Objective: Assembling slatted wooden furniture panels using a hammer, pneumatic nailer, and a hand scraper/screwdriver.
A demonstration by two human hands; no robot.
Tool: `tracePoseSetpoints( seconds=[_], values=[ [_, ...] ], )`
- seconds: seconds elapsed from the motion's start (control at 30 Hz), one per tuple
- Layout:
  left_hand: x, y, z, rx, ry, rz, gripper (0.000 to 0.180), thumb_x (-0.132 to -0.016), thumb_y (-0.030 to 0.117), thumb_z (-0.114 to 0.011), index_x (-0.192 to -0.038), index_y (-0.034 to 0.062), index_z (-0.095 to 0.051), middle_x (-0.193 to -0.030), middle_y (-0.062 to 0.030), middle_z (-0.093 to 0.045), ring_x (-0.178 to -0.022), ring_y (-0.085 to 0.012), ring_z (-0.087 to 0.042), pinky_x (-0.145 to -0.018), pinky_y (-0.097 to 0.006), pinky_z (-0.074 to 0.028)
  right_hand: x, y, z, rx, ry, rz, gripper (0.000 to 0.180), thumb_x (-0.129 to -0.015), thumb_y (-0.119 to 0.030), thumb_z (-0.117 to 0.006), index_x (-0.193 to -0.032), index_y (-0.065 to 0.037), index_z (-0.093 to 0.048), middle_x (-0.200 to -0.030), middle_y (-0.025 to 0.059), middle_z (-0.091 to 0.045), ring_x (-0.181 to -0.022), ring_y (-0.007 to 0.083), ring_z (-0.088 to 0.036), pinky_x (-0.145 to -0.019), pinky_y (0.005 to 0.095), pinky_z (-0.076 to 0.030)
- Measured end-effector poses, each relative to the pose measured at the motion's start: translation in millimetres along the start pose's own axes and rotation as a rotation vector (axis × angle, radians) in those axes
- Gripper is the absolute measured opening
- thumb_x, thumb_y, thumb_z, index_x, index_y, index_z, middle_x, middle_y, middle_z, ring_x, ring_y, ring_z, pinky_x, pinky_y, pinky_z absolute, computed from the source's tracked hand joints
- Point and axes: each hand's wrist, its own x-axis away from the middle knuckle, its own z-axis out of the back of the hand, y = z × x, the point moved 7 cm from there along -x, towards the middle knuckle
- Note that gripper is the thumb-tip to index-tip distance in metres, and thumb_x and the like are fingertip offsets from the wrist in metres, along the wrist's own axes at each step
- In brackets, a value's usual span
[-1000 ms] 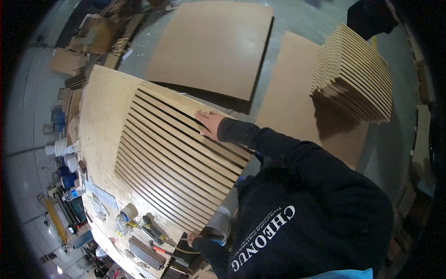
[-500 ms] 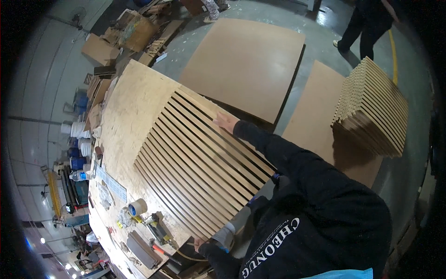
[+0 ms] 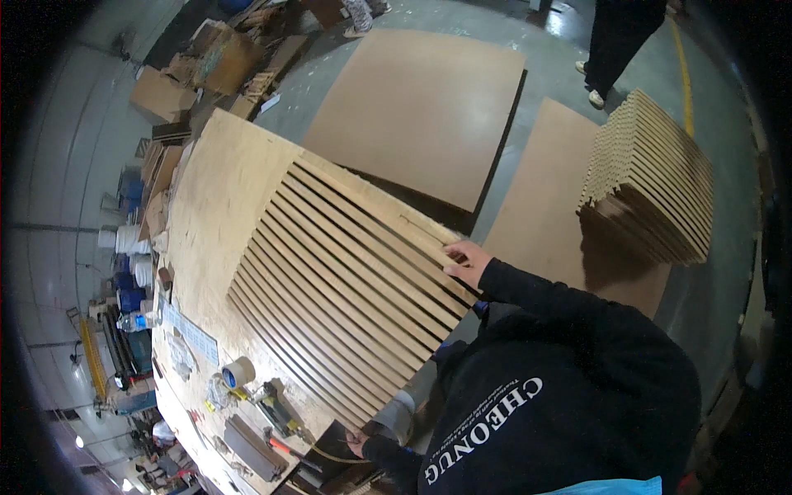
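A pale wooden slatted panel (image 3: 346, 285), its parallel slats parted by narrow dark gaps, lies on a plywood-topped table (image 3: 216, 177). My right hand (image 3: 467, 262) is at the panel's right edge close to its near corner, with thumb and fingers curled on the outermost slats. Down at the opposite near corner, my left hand (image 3: 357, 443) is closed at the slat ends; its fingertips are small and partly hidden. Near that hand lie a hammer with a red-orange handle (image 3: 283, 445), a nail gun (image 3: 276, 412) and a roll of tape (image 3: 239, 373).
A large brown board (image 3: 417, 115) lies beyond the table. Rightward, a tall stack of slatted panels (image 3: 652, 177) stands on another brown board (image 3: 540, 190). Another person's legs (image 3: 615, 49) are behind it. Dark strips (image 3: 254, 447) and a blue-white ruled sheet (image 3: 190, 330) lie on the table.
My right hand has slid along the panel's right edge toward me, to near the corner. My left hand stays at its corner. The other person's legs have shifted left.
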Motion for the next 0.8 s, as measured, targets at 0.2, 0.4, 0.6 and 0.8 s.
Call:
tracePoseSetpoints(
  seconds=[0.2, 0.4, 0.6, 0.8],
  values=[
    [22, -7, -31, 0.201, -0.076, 0.011, 0.024, -0.081, 0.004, -0.052, -0.103, -0.0055, -0.053, -0.094, -0.0131, -0.059, -0.082, -0.0179, -0.053, -0.07, -0.027, -0.041, 28, 16, 4, 0.123, 0.099, -0.326, 0.041, -0.075, -0.029, -0.062, -0.101, -0.001, -0.048, -0.078, 0.0123, -0.055, -0.072, 0.0202, -0.052, -0.066, 0.03, -0.042],
    [-39, -51, -34, 0.192, -0.058, -0.003, 0.029, -0.076, 0.009, -0.058, -0.102, -0.004, -0.053, -0.081, -0.0116, -0.059, -0.072, -0.0207, -0.053, -0.066, -0.029, -0.042, 70, 13, -23, 0.173, -0.13, -0.439, 0.047, -0.072, -0.037, -0.063, -0.098, -0.001, -0.048, -0.08, 0.0151, -0.056, -0.074, 0.0239, -0.055, -0.068, 0.0323, -0.044],
    [-152, -64, -32, 0.344, -0.111, 0.024, 0.032, -0.071, 0.011, -0.061, -0.101, 0.0036, -0.056, -0.084, -0.0117, -0.061, -0.075, -0.022, -0.057, -0.066, -0.033, -0.044, 120, 13, -82, 0.329, -0.734, -0.445, 0.07, -0.068, -0.051, -0.061, -0.107, 0.005, -0.044, -0.097, 0.0242, -0.054, -0.091, 0.0307, -0.054, -0.079, 0.0327, -0.042],
    [-143, 72, -82, -0.423, -0.335, -0.137, 0.034, -0.078, 0.012, -0.053, -0.112, 0.0109, -0.052, -0.104, -0.0157, -0.056, -0.092, -0.0238, -0.055, -0.078, -0.034, -0.042, 136, 9, -111, 0.437, -0.877, -0.264, 0.065, -0.074, -0.05, -0.056, -0.111, 0.002, -0.044, -0.095, 0.021, -0.057, -0.088, 0.033, -0.055, -0.077, 0.035, -0.043]
  ],
)
